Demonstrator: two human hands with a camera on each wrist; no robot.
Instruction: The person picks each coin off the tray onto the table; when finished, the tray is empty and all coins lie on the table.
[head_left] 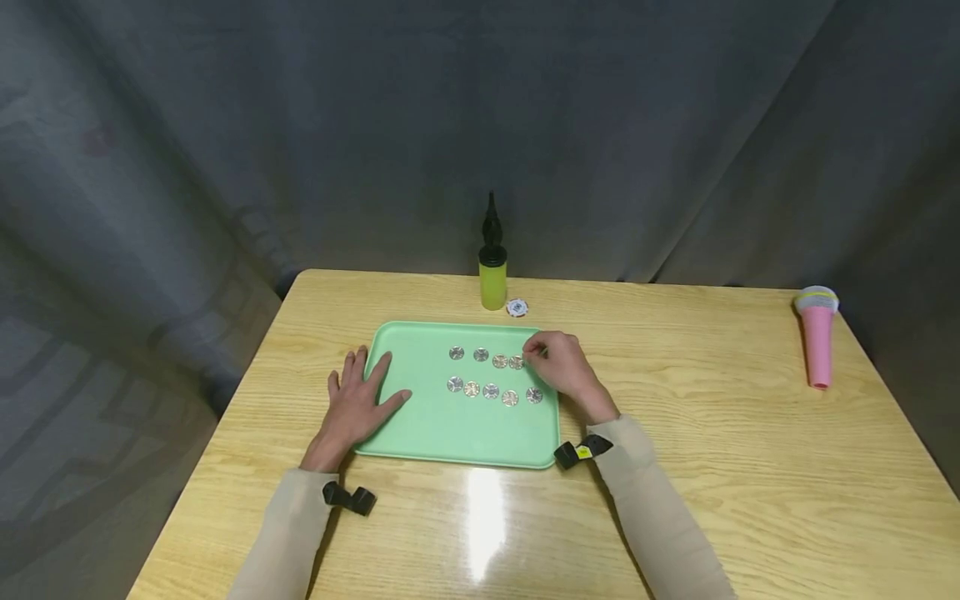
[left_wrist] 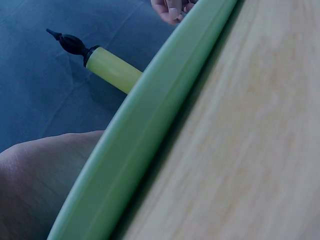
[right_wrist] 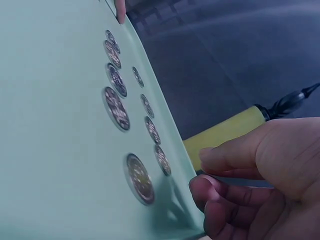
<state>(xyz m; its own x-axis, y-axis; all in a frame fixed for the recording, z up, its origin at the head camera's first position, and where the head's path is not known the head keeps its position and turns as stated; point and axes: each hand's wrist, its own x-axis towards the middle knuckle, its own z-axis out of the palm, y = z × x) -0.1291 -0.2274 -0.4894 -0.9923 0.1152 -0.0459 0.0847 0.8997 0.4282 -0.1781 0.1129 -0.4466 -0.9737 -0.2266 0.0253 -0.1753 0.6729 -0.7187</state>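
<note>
A pale green tray (head_left: 420, 425) lies on the table, bearing two rows of round silvery coins (head_left: 491, 391), a few with a golden tint. At the right end of the back row is my right hand (head_left: 558, 362), its fingers curled and the thumb tip close to the index fingertip (right_wrist: 197, 187). Whether anything thin sits between them I cannot tell. My left hand (head_left: 356, 410) rests spread over the tray's left edge, thumb pointing inward. In the left wrist view, part of that hand (left_wrist: 45, 175) shows behind the tray's rim (left_wrist: 145, 117).
Behind the tray stands a yellow-green hand pump (head_left: 492, 283) with a black nozzle. A white patterned chip (head_left: 517, 307) lies beside its base. A pink toy microphone (head_left: 817, 337) lies at the table's far right. Dark grey curtain (head_left: 600, 150) hangs behind the wooden table (head_left: 697, 383).
</note>
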